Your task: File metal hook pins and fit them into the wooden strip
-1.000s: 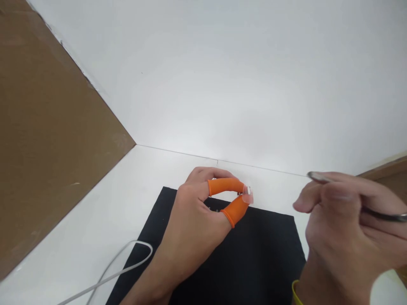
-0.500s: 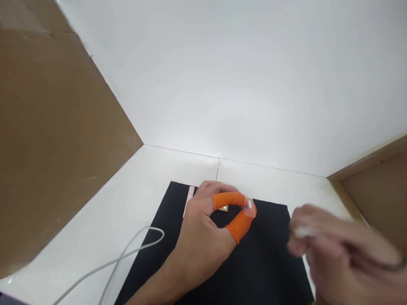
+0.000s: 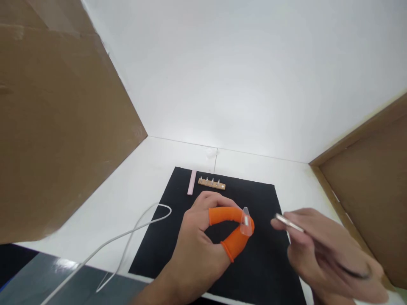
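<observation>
My left hand wears orange finger cots on thumb and index finger. Pinched between those two fingertips is a clear false nail with a small white mark on it, raised over the black mat. To the right, my right hand is closed round a slim, pale, rod-like tool. The tool's tip points left toward the nail, with a gap between them. Most of its length is hidden by my fingers, and the hand is partly blurred.
A wooden strip with several upright pegs lies at the mat's far edge, beside a pink bar. A white cable loops along the left. Brown boards stand at the sides, a white wall behind.
The view has shifted, bringing the pegged strip into sight. My right hand has turned, so the tool now shows more clearly. My left hand keeps its pinch on the false nail.
</observation>
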{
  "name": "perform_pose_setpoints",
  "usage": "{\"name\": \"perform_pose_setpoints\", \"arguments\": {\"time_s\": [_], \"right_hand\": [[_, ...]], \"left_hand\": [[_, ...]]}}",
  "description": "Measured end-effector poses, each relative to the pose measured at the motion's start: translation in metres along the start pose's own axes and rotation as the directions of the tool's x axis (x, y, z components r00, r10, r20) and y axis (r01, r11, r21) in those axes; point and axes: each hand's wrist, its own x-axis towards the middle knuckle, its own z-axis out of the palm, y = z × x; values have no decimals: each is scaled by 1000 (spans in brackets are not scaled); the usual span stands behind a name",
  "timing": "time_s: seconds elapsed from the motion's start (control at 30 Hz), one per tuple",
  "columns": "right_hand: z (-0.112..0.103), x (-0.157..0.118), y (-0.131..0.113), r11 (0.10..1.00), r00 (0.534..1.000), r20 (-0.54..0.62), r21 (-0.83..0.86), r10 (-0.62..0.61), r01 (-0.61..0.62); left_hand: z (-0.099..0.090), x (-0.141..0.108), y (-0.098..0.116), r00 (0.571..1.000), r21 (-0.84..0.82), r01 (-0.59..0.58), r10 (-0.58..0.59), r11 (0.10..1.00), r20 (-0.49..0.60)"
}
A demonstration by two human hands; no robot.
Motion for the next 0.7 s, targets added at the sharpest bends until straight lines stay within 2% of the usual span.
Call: {"name": "perform_pose_setpoints", "arguments": {"time_s": [0.17, 0.33, 0.4, 0.47, 0.53, 0.57, 0.7], "right_hand": [[-12, -3, 1, 995, 996, -1, -48, -89, 89], [-10, -6, -4, 974, 977, -85, -134, -197, 185], [-7, -4, -18, 943, 958, 27, -175, -284, 284], [-5, 0, -32, 881, 896, 195, -190, -399, 434], [-9, 6, -39, 825, 832, 316, -201, -455, 528], [-13, 10, -38, 813, 823, 336, -216, -458, 541], [-29, 24, -22, 804, 847, 342, -305, -407, 510]], "left_hand": [[-9, -15, 6, 998, 78, -59, 60, 995, -14], [-14, -24, 9, 997, 110, -78, 80, 991, -11], [-14, -26, 10, 997, 104, -73, 73, 992, 3], [-15, -27, 10, 997, 96, -72, 70, 993, 19], [-16, -27, 10, 997, 88, -69, 66, 994, 40], [-17, -28, 11, 997, 81, -63, 59, 995, 54], [-19, -31, 11, 994, 68, -21, 14, 997, 107]]}}
